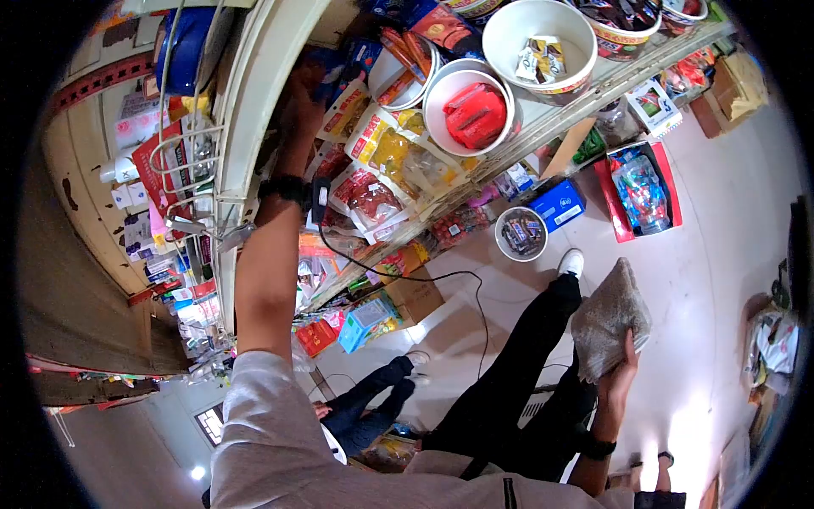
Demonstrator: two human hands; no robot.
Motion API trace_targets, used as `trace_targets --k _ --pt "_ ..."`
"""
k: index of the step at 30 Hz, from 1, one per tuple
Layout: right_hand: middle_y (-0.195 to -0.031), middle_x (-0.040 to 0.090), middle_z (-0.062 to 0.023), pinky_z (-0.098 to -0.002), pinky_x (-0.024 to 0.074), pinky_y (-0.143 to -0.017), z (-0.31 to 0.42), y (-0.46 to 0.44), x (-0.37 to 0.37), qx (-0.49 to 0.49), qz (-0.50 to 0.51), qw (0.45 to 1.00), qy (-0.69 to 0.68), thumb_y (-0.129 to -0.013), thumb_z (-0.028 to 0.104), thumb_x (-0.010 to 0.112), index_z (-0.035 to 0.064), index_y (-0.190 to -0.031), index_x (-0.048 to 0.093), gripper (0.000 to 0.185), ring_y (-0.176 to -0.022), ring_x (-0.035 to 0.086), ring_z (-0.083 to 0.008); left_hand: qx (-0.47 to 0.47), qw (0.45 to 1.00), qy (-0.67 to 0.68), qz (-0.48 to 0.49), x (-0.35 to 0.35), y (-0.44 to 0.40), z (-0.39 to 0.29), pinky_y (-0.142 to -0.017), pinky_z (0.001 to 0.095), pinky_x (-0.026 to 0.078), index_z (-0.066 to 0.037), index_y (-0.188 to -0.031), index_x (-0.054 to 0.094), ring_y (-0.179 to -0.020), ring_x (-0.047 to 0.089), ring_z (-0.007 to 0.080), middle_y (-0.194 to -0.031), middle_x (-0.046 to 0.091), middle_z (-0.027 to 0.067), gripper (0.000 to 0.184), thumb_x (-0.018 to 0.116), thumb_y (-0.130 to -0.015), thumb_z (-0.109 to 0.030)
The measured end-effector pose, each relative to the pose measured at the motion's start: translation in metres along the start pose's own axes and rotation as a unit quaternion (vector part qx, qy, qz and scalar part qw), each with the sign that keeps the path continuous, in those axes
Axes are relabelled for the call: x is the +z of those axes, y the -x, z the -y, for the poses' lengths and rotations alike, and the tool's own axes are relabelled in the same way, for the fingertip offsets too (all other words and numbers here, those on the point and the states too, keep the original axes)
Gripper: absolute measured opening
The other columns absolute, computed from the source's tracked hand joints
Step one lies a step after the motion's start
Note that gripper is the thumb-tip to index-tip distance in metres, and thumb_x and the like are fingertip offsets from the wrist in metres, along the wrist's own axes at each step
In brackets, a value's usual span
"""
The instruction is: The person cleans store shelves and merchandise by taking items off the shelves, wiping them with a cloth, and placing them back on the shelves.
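My left arm reaches up to the shelf, and my left hand [301, 106] is in shadow beside blue packets [360, 61] and clear food packets [398, 153]. Its fingers are too dark and hidden to make out, as is anything in them. Low on the right, my right hand [621, 375] grips a folded grey cloth [609, 318], with its thumb on the near side. Next to the packets on the shelf stand a white tub of red packets [468, 106] and a tub with a few small wrapped sweets [540, 47].
The shelf edge [543, 127] runs diagonally. On the floor are a tub of dark bars [521, 234], a blue box [557, 205] and a red box [657, 191]. A black cable [441, 277] hangs near my left wrist. Another person's legs [369, 407] show below.
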State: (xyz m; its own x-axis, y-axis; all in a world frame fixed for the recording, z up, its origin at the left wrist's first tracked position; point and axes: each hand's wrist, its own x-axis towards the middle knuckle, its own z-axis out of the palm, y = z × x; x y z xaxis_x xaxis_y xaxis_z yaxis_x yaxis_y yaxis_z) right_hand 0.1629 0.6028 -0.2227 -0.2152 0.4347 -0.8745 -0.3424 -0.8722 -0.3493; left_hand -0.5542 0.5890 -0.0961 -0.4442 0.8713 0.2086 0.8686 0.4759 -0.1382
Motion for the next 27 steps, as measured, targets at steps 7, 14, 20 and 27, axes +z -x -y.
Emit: trace_targets --k 7,14,20,27 --pt "-0.135 0.046 -0.0143 -0.0393 0.0348 -0.106 -0.002 0.018 0.027 -0.048 0.041 0.998 0.028 -0.092 0.022 0.060 -0.0016 -0.142 0.034 0.061 -0.121 0.048 -0.0270 -0.028 0.998 -0.001 -0.051 -0.099 0.108 -0.189 -0.083 0.0424 0.048 0.000 -0.119 0.050 -0.093 0.060 0.0317 -0.099 0.060 0.0162 0.058 0.080 -0.071 -0.014" --pt "-0.124 0.058 -0.0105 -0.0323 0.0385 -0.100 0.016 0.032 0.098 -0.102 0.226 0.962 0.113 -0.089 0.010 0.056 -0.0009 -0.131 0.050 0.044 -0.113 0.053 -0.0209 -0.199 0.701 0.601 0.329 -0.104 0.190 -0.362 -0.095 0.0342 0.049 -0.003 -0.130 0.047 -0.107 0.061 0.0175 -0.119 0.060 0.0084 0.066 0.082 -0.074 -0.008" --pt "-0.124 0.057 -0.0111 -0.0318 0.0382 -0.099 0.054 0.036 0.113 -0.174 0.267 0.916 0.242 -0.090 0.007 0.050 -0.0030 -0.131 0.048 0.042 -0.112 0.053 -0.0200 -0.239 0.637 0.678 0.279 -0.082 0.173 -0.413 -0.090 0.0325 0.051 -0.002 -0.123 0.053 -0.102 0.062 0.0167 -0.113 0.063 0.0080 0.055 0.079 -0.075 -0.004" --pt "-0.128 0.053 -0.0119 -0.0324 0.0360 -0.103 0.024 0.042 0.042 -0.068 0.238 0.933 0.261 -0.094 0.019 0.054 -0.0043 -0.138 0.040 0.051 -0.118 0.049 -0.0205 -0.289 0.567 0.714 0.291 -0.083 0.151 -0.423 -0.084 0.0327 0.053 -0.001 -0.119 0.057 -0.099 0.064 0.0173 -0.111 0.066 0.0100 0.041 0.071 -0.080 -0.005"
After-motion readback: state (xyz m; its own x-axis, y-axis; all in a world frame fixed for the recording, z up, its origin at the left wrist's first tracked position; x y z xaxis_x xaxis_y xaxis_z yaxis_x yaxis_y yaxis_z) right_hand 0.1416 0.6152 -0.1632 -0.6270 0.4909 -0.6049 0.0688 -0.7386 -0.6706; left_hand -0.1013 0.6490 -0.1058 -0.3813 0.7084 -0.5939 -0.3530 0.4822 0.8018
